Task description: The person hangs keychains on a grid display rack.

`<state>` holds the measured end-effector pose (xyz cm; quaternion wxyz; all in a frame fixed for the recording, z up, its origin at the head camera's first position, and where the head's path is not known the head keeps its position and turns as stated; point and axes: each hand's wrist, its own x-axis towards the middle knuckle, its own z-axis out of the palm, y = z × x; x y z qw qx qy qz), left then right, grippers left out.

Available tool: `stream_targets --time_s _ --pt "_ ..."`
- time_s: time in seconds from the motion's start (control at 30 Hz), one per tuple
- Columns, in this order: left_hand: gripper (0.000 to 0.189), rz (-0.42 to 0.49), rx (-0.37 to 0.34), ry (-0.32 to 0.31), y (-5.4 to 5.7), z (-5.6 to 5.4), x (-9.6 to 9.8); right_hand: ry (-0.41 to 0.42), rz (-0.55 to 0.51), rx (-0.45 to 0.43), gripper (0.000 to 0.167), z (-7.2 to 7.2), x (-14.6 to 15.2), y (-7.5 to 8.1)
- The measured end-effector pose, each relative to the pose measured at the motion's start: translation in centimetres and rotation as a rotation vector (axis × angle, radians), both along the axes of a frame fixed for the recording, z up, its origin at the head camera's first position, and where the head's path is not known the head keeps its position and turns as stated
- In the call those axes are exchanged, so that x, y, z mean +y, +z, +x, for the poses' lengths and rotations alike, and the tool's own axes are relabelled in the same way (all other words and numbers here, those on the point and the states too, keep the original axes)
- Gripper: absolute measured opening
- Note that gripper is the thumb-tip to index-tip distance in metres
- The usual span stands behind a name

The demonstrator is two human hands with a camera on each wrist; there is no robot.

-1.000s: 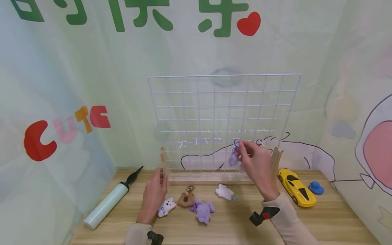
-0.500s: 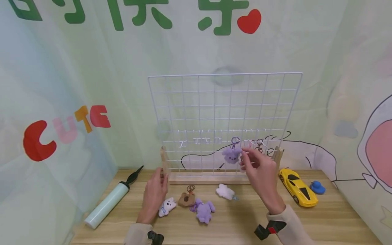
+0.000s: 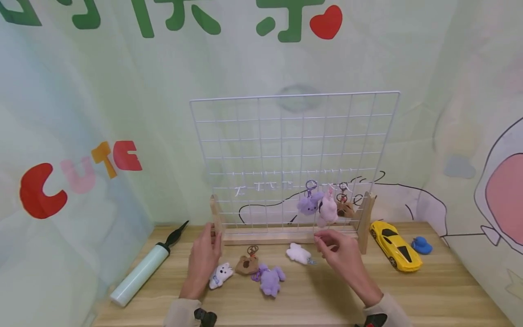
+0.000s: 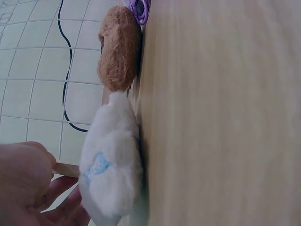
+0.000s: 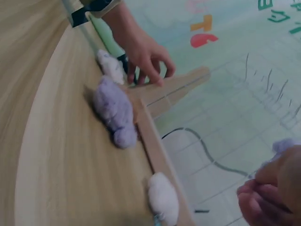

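Note:
My left hand (image 3: 204, 254) grips the left wooden post (image 4: 66, 168) of a white wire grid rack (image 3: 282, 131). My right hand (image 3: 341, 254) is in front of the rack's lower right, fingers loosely curled and holding nothing. Above it, a purple plush keychain (image 3: 309, 203), a pink one (image 3: 328, 208) and a brown one (image 3: 345, 209) hang from hooks on the grid. Lying on the table between the hands are a white plush keychain (image 4: 110, 165), a brown bear keychain (image 3: 247, 265), a purple plush keychain (image 5: 114, 110) and a white cloud-like plush keychain (image 3: 298, 253).
A pale hand pump (image 3: 140, 274) with a black nozzle lies at the table's left. To the right stand a yellow toy car (image 3: 395, 246) and a small blue toy (image 3: 421, 245). Several bare white hooks (image 3: 263, 186) line the grid's left part. A printed backdrop hangs behind.
My right hand has let go of the purple plush keychain, which now hangs on the grid, and moved down toward the table. The left hand stays on the post.

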<state>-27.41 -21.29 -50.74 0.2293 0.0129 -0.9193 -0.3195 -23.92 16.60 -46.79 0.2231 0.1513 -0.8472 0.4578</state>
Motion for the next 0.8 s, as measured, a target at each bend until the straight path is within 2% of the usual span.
stream_targets --time_s 0.1,0.2,0.33,0.43,0.6,0.8 --pt "0.028 0.0 0.002 -0.005 0.1 0.0 0.0 0.04 0.047 -0.138 0.009 -0.7 0.5 -1.4" --pt "0.029 0.017 -0.02 -0.012 0.2 0.0 -0.1 0.109 0.125 -0.235 0.008 -1.3 1.2 -2.7" --pt "0.03 0.032 -0.05 -0.017 0.2 0.0 -0.1 0.215 0.168 -0.284 0.008 -1.8 1.7 -4.5" --pt "0.029 0.031 -0.049 -0.019 0.1 0.0 -0.1 0.255 0.165 -0.283 0.008 -2.0 1.7 -5.5" --pt "0.03 0.03 -0.05 -0.017 0.0 0.0 0.0 0.223 0.174 -0.254 0.008 -2.1 1.4 -6.5" --pt "0.03 0.027 -0.055 -0.012 0.1 0.0 0.0 0.157 0.174 -0.254 0.009 -2.1 0.9 -6.9"
